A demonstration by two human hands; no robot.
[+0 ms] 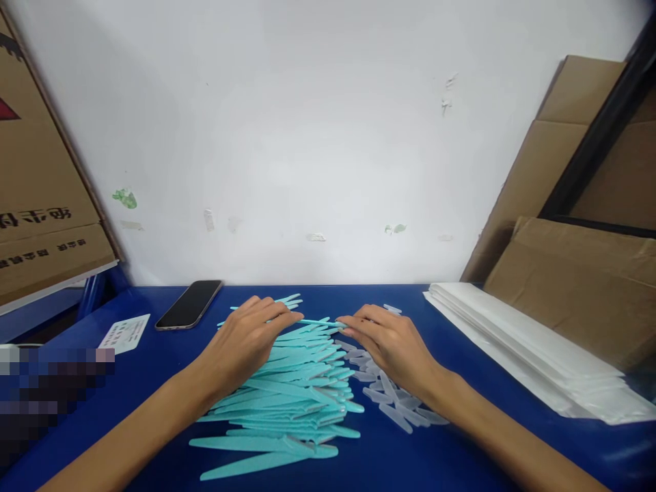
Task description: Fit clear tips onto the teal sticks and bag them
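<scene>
A thin turquoise eyebrow razor [318, 322] stretches between my two hands above a heap. Its left end is pinched in the fingertips of my left hand [251, 335]. At the other end, my right hand [392, 342] closes thumb and fingers on the tip; whether a cap is there is too small to tell. Beneath lies a wide pile of similar turquoise razors [292, 383], mostly pointing left to right. Beside it, under my right hand, is a loose heap of frosted clear blade caps [394, 415]. Part of the pile is hidden behind my left hand.
Along the blue table [410, 458] lie a phone [189, 305] and a white printed card [126, 333] at left. White folded bags [512, 342] are stacked at right, beside cardboard [579, 287]. A cardboard box [46, 157] stands at left. A white wall [328, 137] closes off the back.
</scene>
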